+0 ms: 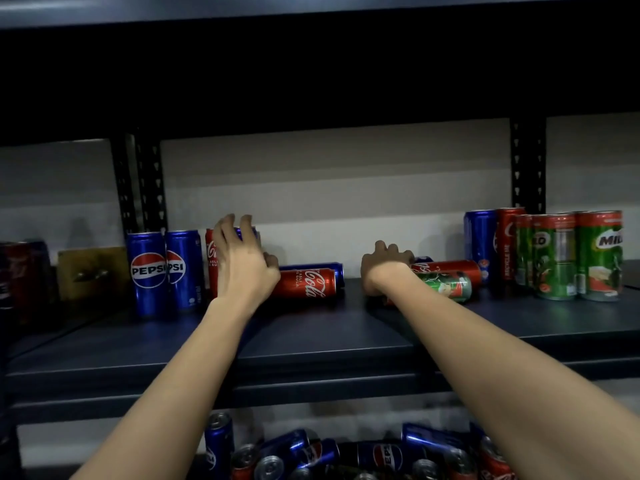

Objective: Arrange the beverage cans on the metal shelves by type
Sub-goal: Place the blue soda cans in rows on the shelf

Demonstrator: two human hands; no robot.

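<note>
On the dark metal shelf [311,358], my left hand [242,265] wraps with spread fingers around an upright blue Pepsi can [257,234] that it mostly hides, beside an upright red Coca-Cola can [210,258]. Two upright Pepsi cans [148,271] stand further left. A Coca-Cola can [306,284] lies on its side between my hands, with a blue can [311,266] lying behind it. My right hand [384,268] is closed over the left end of a lying red Coca-Cola can [450,268]. A green Milo can [448,286] lies just in front of that.
At the right stand a Pepsi can [479,240], a Coca-Cola can [506,244] and several Milo cans [556,258]. Black slotted posts [527,164] rise behind. A heap of mixed cans [311,455] lies on the level below. Dark cans and a brown box [91,271] sit far left.
</note>
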